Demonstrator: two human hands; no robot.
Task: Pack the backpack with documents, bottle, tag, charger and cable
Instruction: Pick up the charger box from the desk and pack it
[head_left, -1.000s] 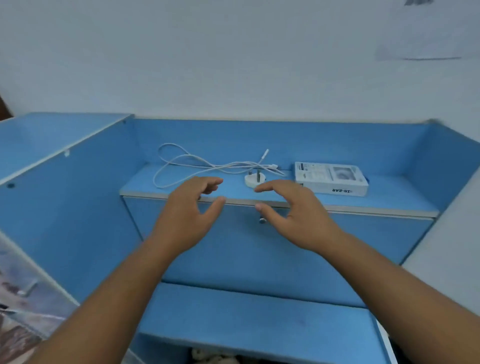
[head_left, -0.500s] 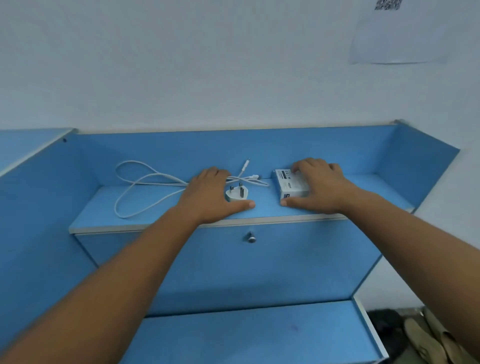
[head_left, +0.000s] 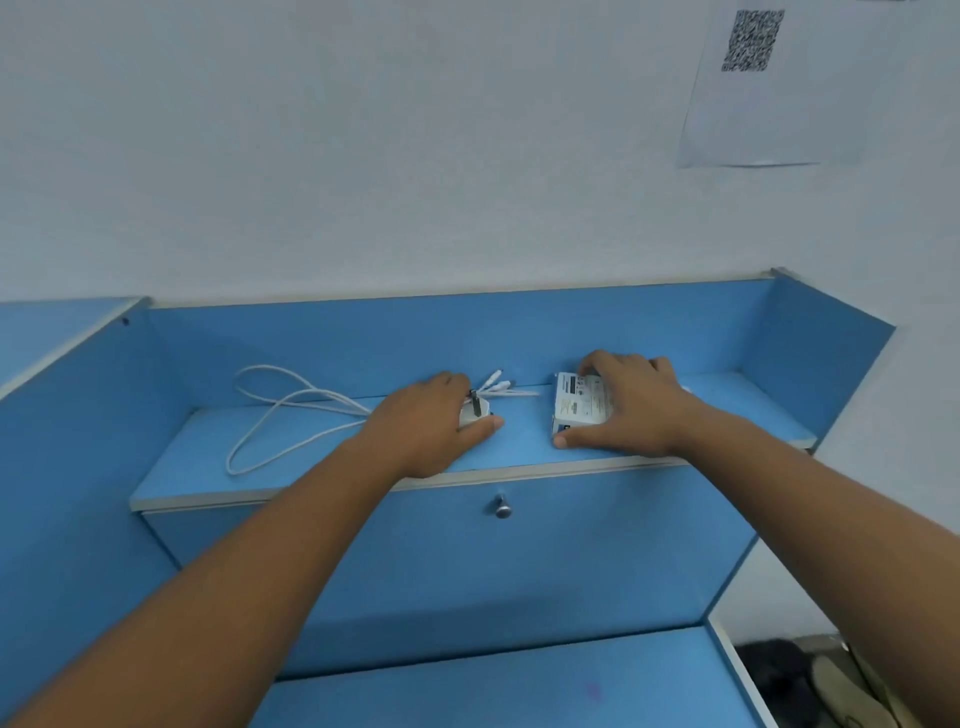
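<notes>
Single head view, facing forward and down, near blue shelf (head_left: 322, 457)

1. A pale, plain wall (head_left: 415, 145) fills the upper half of the view, evenly lit with no hard shadows.
2. A white paper sheet (head_left: 769, 104) hangs on the wall at upper right, with a QR code (head_left: 753, 40) printed near its top.
3. Below stands blue furniture: a raised shelf (head_left: 322, 457) with a back panel (head_left: 415, 338) and side walls.
4. Under the shelf's pale front edge sits a blue drawer front (head_left: 467, 571) with a small metal knob (head_left: 503, 507).
5. A lower blue tabletop (head_left: 519, 691) lies nearest.
6. At bottom right, dark floor (head_left: 779, 686) shows footwear (head_left: 847, 696).
</notes>
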